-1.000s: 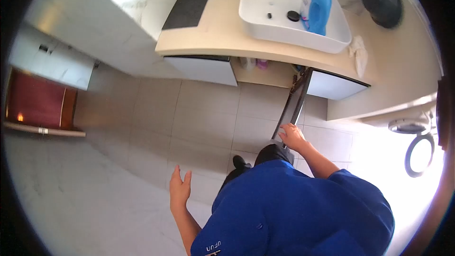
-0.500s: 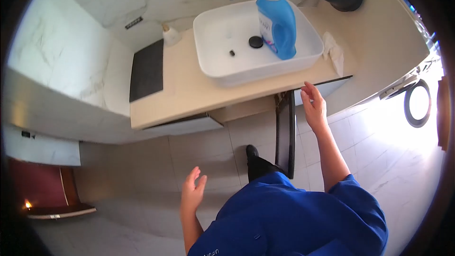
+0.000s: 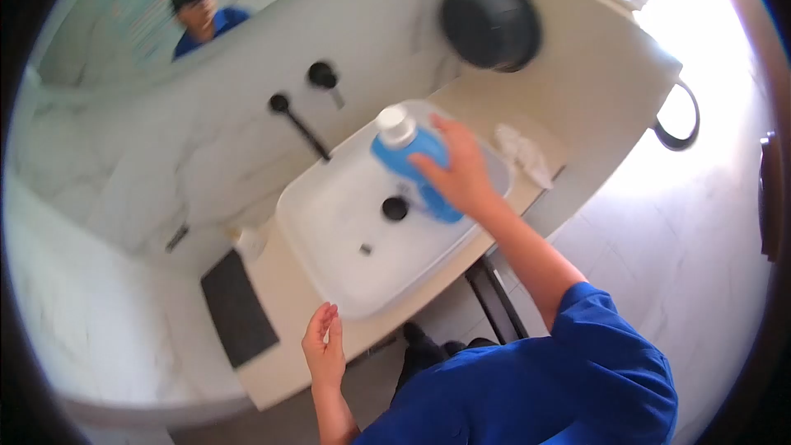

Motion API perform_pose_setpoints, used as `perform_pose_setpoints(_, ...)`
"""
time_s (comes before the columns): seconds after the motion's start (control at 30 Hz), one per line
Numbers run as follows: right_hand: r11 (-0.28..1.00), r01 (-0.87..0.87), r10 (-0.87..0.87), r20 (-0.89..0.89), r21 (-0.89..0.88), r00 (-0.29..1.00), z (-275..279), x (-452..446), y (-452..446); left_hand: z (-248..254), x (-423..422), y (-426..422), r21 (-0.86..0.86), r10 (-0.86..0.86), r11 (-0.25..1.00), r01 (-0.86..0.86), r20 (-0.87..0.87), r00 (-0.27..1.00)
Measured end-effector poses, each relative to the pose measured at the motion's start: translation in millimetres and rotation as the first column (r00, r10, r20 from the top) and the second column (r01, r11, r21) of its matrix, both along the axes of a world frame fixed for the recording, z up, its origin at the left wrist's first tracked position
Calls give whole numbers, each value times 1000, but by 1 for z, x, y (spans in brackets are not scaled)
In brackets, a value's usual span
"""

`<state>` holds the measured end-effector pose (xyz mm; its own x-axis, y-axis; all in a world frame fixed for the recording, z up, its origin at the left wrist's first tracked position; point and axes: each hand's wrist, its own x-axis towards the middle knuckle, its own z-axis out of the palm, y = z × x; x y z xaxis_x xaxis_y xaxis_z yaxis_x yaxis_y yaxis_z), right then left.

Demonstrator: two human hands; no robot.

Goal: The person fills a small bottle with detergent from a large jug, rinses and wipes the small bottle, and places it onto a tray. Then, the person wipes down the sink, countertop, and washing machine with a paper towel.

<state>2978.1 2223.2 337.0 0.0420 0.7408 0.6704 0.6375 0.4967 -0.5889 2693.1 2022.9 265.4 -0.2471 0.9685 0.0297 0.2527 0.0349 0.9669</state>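
A blue laundry detergent bottle (image 3: pixel 400 156) with a white cap stands in the white washbasin (image 3: pixel 334 222), at its right side. My right hand (image 3: pixel 463 169) is on the bottle's upper part, thumb and fingers around it below the cap; it covers the handle. Near the basin's front left corner, my left hand (image 3: pixel 322 344) hovers over the counter edge with nothing in it, its thumb apart from the fingers. The basin has a round black drain cover (image 3: pixel 395 208) beside the bottle and a small dark piece (image 3: pixel 365 249) to its left.
A black wall tap (image 3: pixel 303 132) reaches over the basin. A dark basin (image 3: pixel 492 22) leans at the back right, and a crumpled white cloth (image 3: pixel 524 156) lies right of the sink. On the counter's left is a dark mat (image 3: pixel 239 309). Below, a cabinet door (image 3: pixel 496 301) stands ajar.
My right hand has moved up from the counter's front edge onto the bottle. My left hand has come up to the counter edge. The view has tilted and shifted, bringing the mirror into sight.
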Motion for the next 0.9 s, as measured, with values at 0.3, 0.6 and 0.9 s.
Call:
perform_pose_setpoints(0.3,981,161,-113,349,-110,930,32,-45,61,21,49,182,81,-428,901,425,11,904)
perform_pose_setpoints(0.6,895,346,-82,657,-283,749,35,-53,88,26,98,268,255,-321,876,409,-326,889)
perform_pose_setpoints(0.9,974,-193,220,671,-116,708,11,-5,108,27,138,276,219,-476,841,494,-134,869)
